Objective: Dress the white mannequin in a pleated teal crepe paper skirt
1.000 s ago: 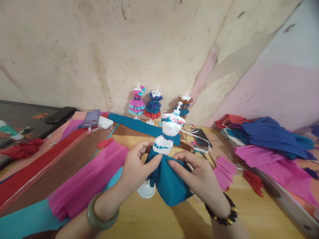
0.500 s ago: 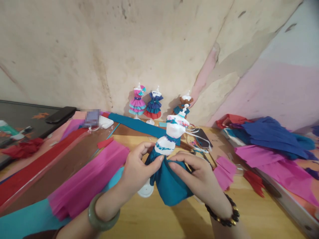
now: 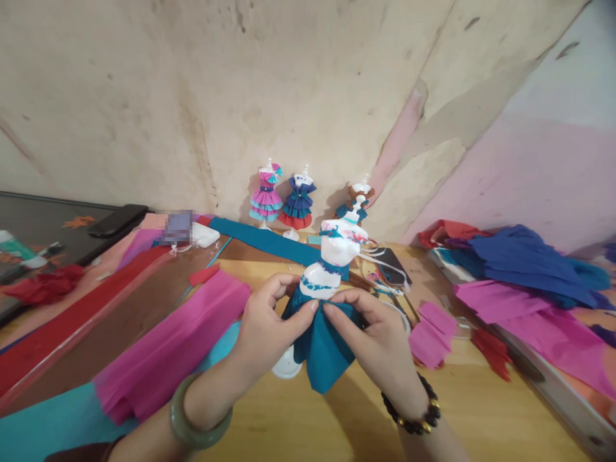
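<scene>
Teal paper (image 3: pixel 328 356), gathered round the white mannequin (image 3: pixel 335 251), whose long axis is tilted toward one o'clock, is pinched by left hand (image 3: pixel 264 326) at nine and right hand (image 3: pixel 378 326) at three

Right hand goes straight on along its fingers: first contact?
Probably the left hand, at its thumb tip: the right hand, pinching teal paper, points across toward it. Depth is unclear from this one view, so the white mannequin could come first.
</scene>
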{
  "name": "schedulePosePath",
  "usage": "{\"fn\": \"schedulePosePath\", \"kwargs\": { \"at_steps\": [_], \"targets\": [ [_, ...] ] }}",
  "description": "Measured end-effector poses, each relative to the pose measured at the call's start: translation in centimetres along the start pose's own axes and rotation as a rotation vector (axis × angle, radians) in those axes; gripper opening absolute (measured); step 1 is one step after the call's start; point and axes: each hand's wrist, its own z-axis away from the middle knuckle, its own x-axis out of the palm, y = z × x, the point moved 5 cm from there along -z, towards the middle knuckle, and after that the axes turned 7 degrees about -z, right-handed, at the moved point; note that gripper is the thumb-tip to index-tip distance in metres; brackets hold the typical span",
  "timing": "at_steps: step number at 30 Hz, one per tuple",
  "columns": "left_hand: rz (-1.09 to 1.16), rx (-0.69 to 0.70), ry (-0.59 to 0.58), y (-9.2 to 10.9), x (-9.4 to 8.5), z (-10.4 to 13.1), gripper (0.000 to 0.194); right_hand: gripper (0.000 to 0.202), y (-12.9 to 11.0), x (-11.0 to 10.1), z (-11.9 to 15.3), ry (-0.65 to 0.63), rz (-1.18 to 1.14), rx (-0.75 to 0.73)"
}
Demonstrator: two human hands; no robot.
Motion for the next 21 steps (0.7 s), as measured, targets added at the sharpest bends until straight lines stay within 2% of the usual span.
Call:
{"fn": "schedulePosePath", "kwargs": {
  "at_steps": [10,17,21],
  "targets": [
    [0.033,-0.017,0.003,0.26,-0.03,0.08,0.020,0.013,0.21,0.07,0.09,0.018,0.005,0.009],
    [0.117,-0.026,-0.051,0.52,0.12,0.13,0.016,0.012,0.15,-0.05,0.09,0.053,0.024,-0.001],
    [0.136,-0.060,-0.062,0.30,0.05,0.08,0.023,0.011,0.13,0.03,0.25,0.062,0.039,-0.020]
  ]
}}
